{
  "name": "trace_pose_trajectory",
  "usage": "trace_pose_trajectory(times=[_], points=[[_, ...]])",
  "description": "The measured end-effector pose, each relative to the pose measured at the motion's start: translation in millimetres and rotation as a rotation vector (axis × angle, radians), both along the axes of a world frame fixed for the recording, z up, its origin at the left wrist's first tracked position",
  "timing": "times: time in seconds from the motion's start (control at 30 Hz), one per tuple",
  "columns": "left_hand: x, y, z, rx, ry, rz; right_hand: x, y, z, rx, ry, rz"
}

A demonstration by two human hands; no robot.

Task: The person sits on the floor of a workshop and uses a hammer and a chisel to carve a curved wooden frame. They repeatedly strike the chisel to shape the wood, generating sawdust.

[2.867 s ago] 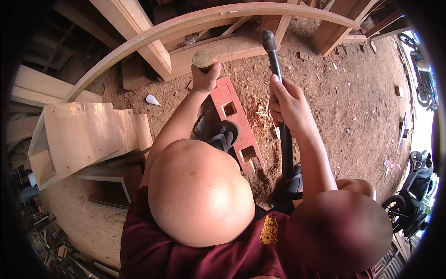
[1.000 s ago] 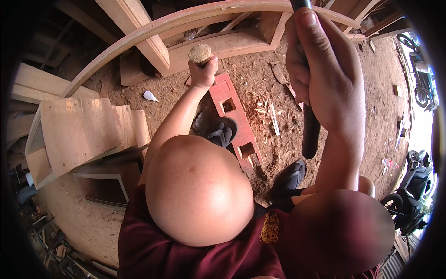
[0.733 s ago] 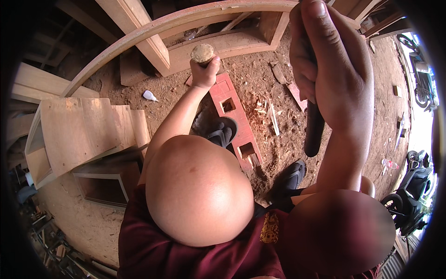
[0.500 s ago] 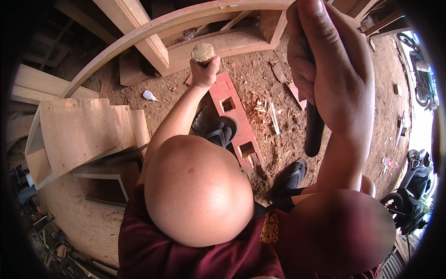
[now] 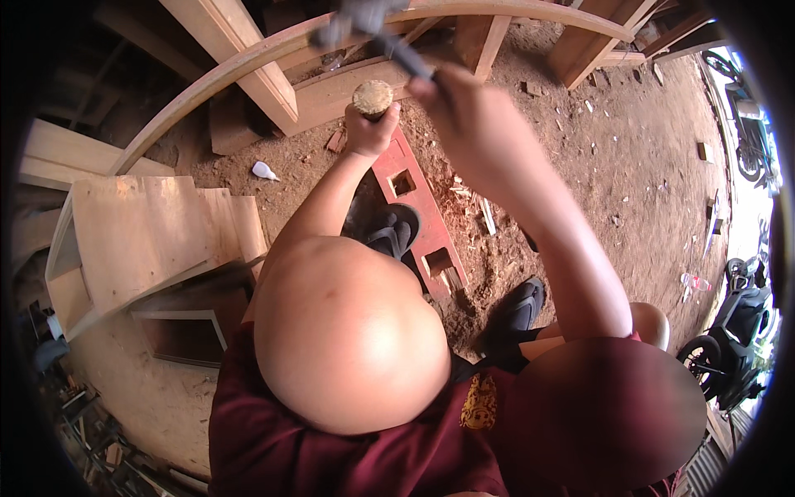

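Observation:
My left hand (image 5: 365,130) is closed around an upright tool, apparently a chisel, with a battered round top (image 5: 372,97); its lower part is hidden by my hand. It stands over the far end of a red-painted wooden board (image 5: 431,232) with square cut holes. My right hand (image 5: 465,124), blurred, grips the dark handle of a hammer (image 5: 397,54), its head raised above and slightly left of the chisel's top. My sandaled foot (image 5: 389,236) is by the board's left side, and pale wood splinters (image 5: 484,207) lie to its right.
A curved wooden frame (image 5: 224,70) spans the top. Curved plywood panels (image 5: 137,232) stand at left beside a dark framed opening (image 5: 178,331). A small white bottle (image 5: 265,171) lies on the dirt. A motorbike (image 5: 729,331) and plastic bottle (image 5: 694,282) are at right.
My right hand, raised high at the right in the earlier frames, has swung leftward, bringing the hammer over toward the chisel. My left hand has shifted slightly right, still gripping.

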State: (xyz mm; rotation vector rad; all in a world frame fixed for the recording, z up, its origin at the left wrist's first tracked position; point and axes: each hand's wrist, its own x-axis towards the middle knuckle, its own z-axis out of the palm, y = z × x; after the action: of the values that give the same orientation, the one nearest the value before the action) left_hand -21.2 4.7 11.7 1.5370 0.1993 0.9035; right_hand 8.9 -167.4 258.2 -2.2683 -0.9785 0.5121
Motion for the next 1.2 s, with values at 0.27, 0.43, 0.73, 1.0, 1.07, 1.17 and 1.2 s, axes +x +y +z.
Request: trace_pose_trajectory(times=[0.27, 0.43, 0.73, 1.0, 1.07, 1.17, 1.2], points=[[5.5, -6.8, 6.4, -0.011, -0.004, -0.04, 9.9, -7.3, -65.6, -0.221, -0.281, 0.083], [-8.0, 13.4, -2.8, -0.12, -0.128, -0.084, 2.6, -29.3, -82.7, -0.096, 0.259, -0.075], [-6.9, 21.7, 14.8, -0.416, -0.178, -0.06, 18.3, -54.2, -67.0, 0.226, 0.637, -0.319], [-2.3, 12.9, 5.3, -0.365, -0.146, -0.076, 13.2, -50.6, -33.6, 0.225, 0.556, -0.272], [-2.4, 13.7, 1.8, -0.352, -0.13, -0.07, 10.9, -45.2, -18.5, 0.267, 0.507, -0.223], [-0.4, 11.2, 3.3, -0.352, -0.117, -0.07, 12.1, -39.6, 2.7, 0.377, 0.35, -0.142], [0.6, 9.5, 4.9, -0.354, -0.115, -0.071, 13.1, -37.6, 12.4, 0.415, 0.334, -0.128]])
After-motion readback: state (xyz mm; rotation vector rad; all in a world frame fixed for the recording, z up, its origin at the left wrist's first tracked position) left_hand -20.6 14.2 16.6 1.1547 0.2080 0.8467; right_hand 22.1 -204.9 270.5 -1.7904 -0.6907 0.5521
